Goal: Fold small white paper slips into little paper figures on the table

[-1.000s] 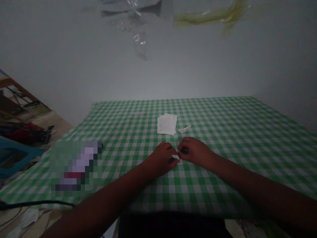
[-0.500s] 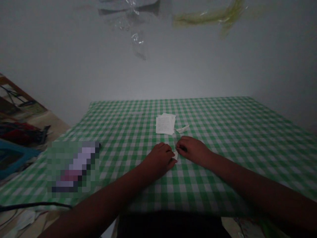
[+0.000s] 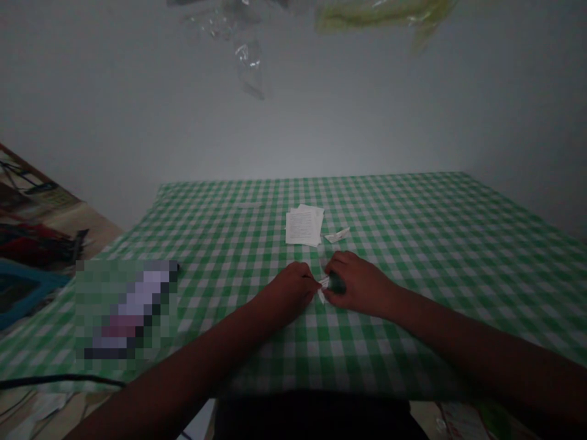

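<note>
A small piece of folded printed paper [image 3: 321, 296] is held low over the cloth between my two hands. My left hand [image 3: 293, 290] pinches its left side, thumb against fingers. From the right, my right hand [image 3: 355, 281] grips the other side with curled fingers and thumb, leaving a gap inside the curl. Much of the paper is hidden by the fingers. Just beyond my hands lies a stack of square printed paper sheets [image 3: 302, 227], slightly fanned. To its right is a small folded paper shape [image 3: 337, 235], like a boat.
A green and white checked tablecloth [image 3: 413, 226] covers the table, which meets a plain wall [image 3: 367, 122]. At the left lies a pixelated, phone-like object [image 3: 131, 308]. A black cable [image 3: 59, 380] crosses the near left edge. Blue and red items [image 3: 30, 287] are beyond the table's left side.
My left fingers have closed into a pinch on the folded paper. My right thumb has come down to the paper's near side. The view has tilted slightly downward.
</note>
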Demonstrator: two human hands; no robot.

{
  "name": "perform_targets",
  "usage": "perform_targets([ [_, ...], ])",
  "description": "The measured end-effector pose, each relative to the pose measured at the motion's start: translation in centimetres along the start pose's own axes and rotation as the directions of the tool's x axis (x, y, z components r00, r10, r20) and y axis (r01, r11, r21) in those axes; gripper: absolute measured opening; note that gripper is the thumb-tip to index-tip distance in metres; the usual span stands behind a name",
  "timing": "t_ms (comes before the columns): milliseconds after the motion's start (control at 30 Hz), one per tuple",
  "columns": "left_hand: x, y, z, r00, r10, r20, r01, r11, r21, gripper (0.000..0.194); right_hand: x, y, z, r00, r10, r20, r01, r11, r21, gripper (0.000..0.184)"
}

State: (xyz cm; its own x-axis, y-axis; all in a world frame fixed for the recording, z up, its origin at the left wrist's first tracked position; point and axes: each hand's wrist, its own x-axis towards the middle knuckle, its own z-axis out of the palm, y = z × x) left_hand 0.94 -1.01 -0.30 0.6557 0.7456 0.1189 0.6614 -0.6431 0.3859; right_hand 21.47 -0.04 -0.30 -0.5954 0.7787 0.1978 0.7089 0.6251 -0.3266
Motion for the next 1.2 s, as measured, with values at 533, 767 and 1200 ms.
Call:
perform_targets([
  [533,-0.7,1.8,-1.3,0.989,0.089,0.118,-0.118,0.958,0.261,0.018,-0.1,0.0,0.9,0.998,0.06,-0.024,-0.06,0.998,0.025,0.026],
  [767,-1.3,3.5,-1.5,0.978,0.097,0.184,-0.167,0.893,0.419,0.02,0.3,0.8,0.7,0.998,0.048,-0.04,-0.044,0.995,0.09,0.019],
  [1200,-1.4,3.5,-1.5,0.98,0.083,0.178,-0.145,0.919,0.367,0.015,0.9,1.7,0.5,0.992,0.118,-0.038,-0.115,0.991,0.067,0.005],
])
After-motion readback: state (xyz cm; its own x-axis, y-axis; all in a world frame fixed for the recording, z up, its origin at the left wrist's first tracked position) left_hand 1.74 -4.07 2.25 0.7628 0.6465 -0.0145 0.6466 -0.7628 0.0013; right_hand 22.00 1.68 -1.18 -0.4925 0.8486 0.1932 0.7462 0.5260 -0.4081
